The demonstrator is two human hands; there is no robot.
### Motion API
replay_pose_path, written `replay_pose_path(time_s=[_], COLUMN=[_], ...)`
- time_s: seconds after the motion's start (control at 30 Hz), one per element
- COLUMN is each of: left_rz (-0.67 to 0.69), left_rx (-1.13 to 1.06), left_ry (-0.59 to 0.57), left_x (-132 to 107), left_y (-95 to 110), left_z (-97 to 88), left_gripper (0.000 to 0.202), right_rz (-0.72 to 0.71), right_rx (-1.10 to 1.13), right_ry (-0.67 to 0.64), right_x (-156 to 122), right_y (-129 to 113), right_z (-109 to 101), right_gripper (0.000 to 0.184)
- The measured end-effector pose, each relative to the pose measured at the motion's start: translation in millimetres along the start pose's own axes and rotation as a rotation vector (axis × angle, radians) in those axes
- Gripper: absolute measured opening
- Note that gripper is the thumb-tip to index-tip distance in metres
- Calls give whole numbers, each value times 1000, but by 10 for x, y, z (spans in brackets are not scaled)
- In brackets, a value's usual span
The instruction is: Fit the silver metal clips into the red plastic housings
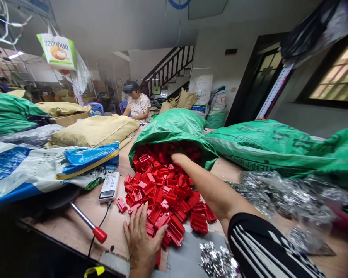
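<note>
A heap of red plastic parts (159,189) spills from the mouth of a green woven sack (174,125) onto the table. My right hand (178,157) reaches into the sack among the parts; its fingers are hidden there, so their grip does not show. At the heap's near left edge lies my left hand (143,235), fingers spread, touching the red parts and holding none of them. Small shiny metal pieces (217,260) lie in a pile near the table's front, below my right forearm.
Left of the heap are a white power bank (109,187) with a cable and a red-tipped lever (100,233). Clear bags of metal pieces (290,197) and another green sack (278,144) fill the right. A person (137,102) sits across the table.
</note>
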State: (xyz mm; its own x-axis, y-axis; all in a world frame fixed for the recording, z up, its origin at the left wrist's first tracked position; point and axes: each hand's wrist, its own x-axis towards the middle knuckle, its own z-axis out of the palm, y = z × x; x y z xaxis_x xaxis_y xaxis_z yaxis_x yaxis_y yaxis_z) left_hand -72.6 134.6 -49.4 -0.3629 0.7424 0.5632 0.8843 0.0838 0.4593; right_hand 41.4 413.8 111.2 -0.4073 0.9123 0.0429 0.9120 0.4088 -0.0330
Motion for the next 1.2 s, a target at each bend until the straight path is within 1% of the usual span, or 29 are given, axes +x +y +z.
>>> replay_pose_path(time_s=[0.1,0.17,0.27,0.43,0.53,0.6,0.67,0.7,0.77,0.8,0.87,0.93,1.0,1.1,1.2], left_rz=[-22,-27,-27,-40,-42,-46,-53,-56,-59,-60,-61,-62,-60,-61,-67], left_rx=[-9,-10,-2,-2,-2,-4,-3,-2,1,0,-7,-16,-19,-22,-37], left_ry=[4,1,-12,-41,-49,-48,-47,-47,-46,-48,-58,-68,-70,-63,-53], left_x=[24,39,55,69,79,86,92,94,99,102,109,116,123,132,139], left_y=[34,59,82,100,116,126,134,137,141,144,148,152,155,160,169], left_z=[-33,-58,-95,-145,-167,-176,-182,-185,-193,-199,-213,-226,-239,-257,-276], left_gripper=[73,71,70,71,72,73,74,74,74,74,73,73,73,73,74], right_rz=[10,-14,-61,-183,-275,-322,-346,-343,-292,-256,-191,-151,-130,-147,-219], right_rx=[-36,-45,-47,-21,12,53,108,134,169,177,178,173,171,183,222], right_ry=[-15,-29,-42,-89,-147,-189,-219,-216,-163,-128,-72,-58,-62,-57,-23], right_x=[-217,-338,-509,-877,-1055,-1076,-1009,-951,-820,-761,-684,-677,-725,-840,-975], right_y=[-50,-86,-159,-315,-349,-316,-249,-214,-165,-159,-188,-254,-321,-367,-344], right_z=[55,66,69,86,23,-83,-214,-273,-338,-335,-254,-109,35,135,76], right_gripper=[37,40,51,60,61,59,55,52,52,54,59,66,67,66,66])
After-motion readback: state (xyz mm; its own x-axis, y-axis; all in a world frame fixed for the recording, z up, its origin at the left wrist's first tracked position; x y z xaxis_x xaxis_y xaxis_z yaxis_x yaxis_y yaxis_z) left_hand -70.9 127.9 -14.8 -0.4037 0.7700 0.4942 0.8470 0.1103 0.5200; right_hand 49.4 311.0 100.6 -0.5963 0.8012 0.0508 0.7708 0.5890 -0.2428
